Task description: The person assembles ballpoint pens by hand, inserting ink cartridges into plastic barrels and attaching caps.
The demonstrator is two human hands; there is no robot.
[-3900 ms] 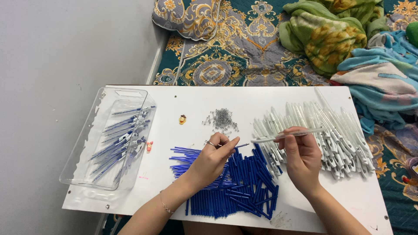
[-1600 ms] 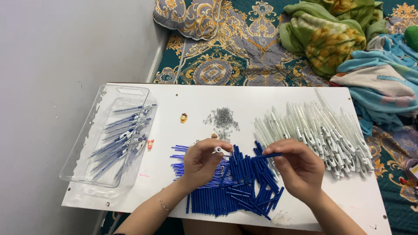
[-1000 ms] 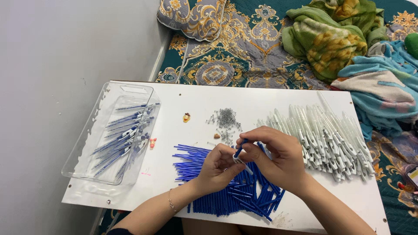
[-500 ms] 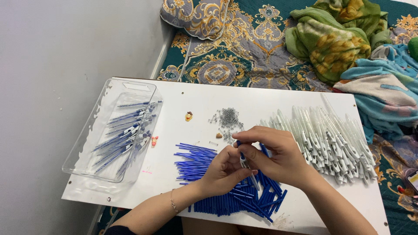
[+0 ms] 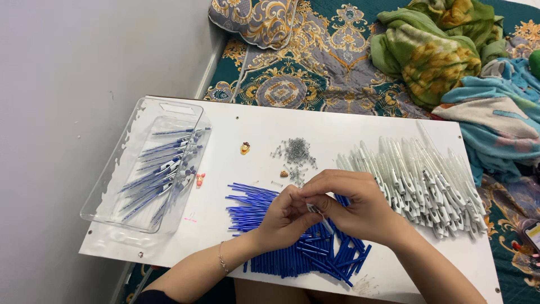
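Hands meet over the blue sticks (image 5: pixel 292 247): my left hand (image 5: pixel 284 219) and right hand (image 5: pixel 354 205) pinch one small pen part (image 5: pixel 313 209). Springs (image 5: pixel 296 153) just beyond could scatter if bumped.

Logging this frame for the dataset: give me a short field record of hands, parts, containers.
left hand: meets right hand, pinching a small pen part
right hand: grips same part
blue refills: loose pile under hands
white pen barrels: heap on the right
springs: small grey cluster
clear tray: left, holds assembled pens
board: white, over bed
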